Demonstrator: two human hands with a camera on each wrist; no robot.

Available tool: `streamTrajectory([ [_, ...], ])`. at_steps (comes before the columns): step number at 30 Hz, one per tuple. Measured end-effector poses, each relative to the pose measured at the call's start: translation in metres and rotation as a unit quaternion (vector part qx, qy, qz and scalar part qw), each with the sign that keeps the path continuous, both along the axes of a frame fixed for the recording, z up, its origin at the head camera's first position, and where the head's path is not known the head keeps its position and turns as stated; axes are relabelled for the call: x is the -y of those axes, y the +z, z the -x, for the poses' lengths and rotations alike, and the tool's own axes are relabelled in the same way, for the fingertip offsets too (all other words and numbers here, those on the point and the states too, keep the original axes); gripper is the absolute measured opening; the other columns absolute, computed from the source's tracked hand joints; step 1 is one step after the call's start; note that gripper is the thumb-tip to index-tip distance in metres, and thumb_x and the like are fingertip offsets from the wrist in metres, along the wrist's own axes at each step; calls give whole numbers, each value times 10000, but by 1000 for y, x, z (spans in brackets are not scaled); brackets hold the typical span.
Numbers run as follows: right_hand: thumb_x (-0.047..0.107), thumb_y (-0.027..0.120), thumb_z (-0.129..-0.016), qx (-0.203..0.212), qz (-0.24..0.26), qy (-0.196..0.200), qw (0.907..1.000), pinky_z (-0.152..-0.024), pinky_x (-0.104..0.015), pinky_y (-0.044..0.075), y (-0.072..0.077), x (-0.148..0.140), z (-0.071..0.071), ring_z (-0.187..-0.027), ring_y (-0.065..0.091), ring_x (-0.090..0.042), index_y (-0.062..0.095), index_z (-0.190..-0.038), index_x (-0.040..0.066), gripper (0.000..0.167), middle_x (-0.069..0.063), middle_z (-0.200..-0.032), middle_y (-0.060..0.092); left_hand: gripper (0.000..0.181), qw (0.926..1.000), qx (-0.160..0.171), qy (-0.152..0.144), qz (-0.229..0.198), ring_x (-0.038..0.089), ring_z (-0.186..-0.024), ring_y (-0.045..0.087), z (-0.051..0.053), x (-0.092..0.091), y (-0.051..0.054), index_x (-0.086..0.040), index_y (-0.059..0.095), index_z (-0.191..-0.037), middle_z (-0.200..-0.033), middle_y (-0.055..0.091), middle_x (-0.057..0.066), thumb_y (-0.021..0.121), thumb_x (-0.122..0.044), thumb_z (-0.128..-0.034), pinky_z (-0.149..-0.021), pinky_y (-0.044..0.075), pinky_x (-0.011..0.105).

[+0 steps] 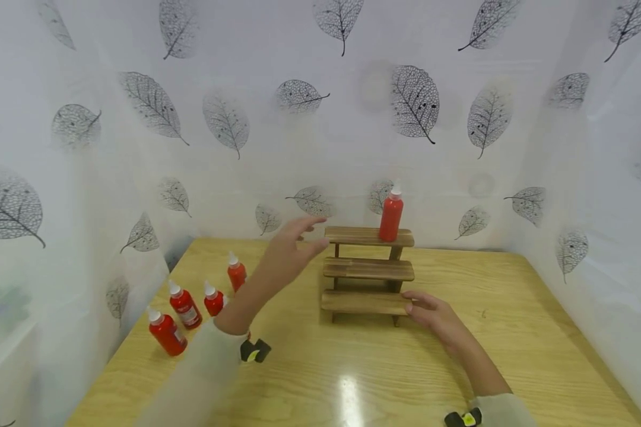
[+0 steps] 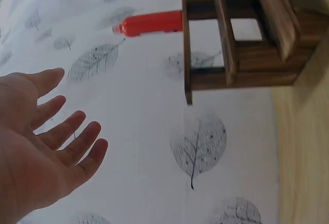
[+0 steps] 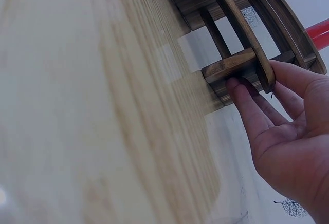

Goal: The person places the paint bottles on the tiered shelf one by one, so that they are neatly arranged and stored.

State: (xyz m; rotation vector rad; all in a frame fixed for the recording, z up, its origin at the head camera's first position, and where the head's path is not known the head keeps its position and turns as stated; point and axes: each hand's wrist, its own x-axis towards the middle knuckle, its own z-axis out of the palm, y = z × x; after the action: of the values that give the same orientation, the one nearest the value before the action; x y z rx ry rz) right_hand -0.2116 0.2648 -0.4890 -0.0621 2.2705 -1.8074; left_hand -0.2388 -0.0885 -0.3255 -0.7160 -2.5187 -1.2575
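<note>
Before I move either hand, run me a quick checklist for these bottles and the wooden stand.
1. Red bottle upright on the top step: ok.
2. Free space on that step, left of the bottle: ok.
3. Left hand empty: ok, apart from the stand.
4. Right hand on the stand: ok, pinching the lowest step at its right end.
5. Table bottles standing: ok for the four plainly visible.
6. Full bottle count: cannot tell, the left forearm blocks part of the group.

A light wooden table bears a three-step wooden stand and, toward the left, several white-tipped red bottles; another red bottle stands on the stand's top step.
</note>
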Motion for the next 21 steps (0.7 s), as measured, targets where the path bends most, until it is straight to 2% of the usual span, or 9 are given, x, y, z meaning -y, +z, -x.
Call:
streamTrajectory([
  [2,321,654,-981,14,-33,-14,10000,-1039,-314,483,0,0,0,-1300,561,-305,517,-1450,69,550,-205,-1542,427,495,9997,139,193,-69,260,-1261,556,-1,25,-2,-207,537,-1446,-1474,535,36,652,-351,-987,-1024,509,486],
  [5,328,662,-975,46,-33,-61,10000,-1061,-345,482,0,1,0,-1304,558,-308,527,-1445,86,546,-186,-1539,437,529,9969,526,568,-116,288,-1287,540,0,64,-5,-233,504,-1474,-1500,508,35,635,-404,-991,-1018,508,525],
  [9,335,656,-977,48,-26,-36,10000,-1100,-403,464,0,1,0,-1322,542,-327,517,-1452,85,554,-185,-1547,426,610,9898,1039,965,-112,354,-1335,497,10,115,-12,-234,444,-1518,-1538,469,61,611,-482,-986,-1037,482,583],
  [12,340,656,-976,53,-39,-44,10000,-1113,-434,450,0,1,1,-1328,536,-331,518,-1451,89,554,-182,-1549,424,651,9859,1307,1041,39,404,-1355,474,18,144,-18,-194,417,-1533,-1553,450,114,617,-478,-983,-1049,461,613],
  [16,341,661,-972,41,-67,-78,9999,-1103,-430,454,0,1,0,-1312,549,-322,528,-1443,93,549,-180,-1537,442,657,9818,1539,1034,415,428,-1354,470,29,171,-29,-147,403,-1534,-1533,460,186,634,-429,-987,-1033,472,616],
  [21,336,670,-966,58,-31,-129,9999,-1082,-382,458,-2,2,-1,-1303,556,-310,534,-1438,95,547,-173,-1532,451,579,9752,1770,868,1010,435,-1294,538,40,186,-40,-94,457,-1495,-1455,532,229,642,-323,-997,-999,507,586],
])
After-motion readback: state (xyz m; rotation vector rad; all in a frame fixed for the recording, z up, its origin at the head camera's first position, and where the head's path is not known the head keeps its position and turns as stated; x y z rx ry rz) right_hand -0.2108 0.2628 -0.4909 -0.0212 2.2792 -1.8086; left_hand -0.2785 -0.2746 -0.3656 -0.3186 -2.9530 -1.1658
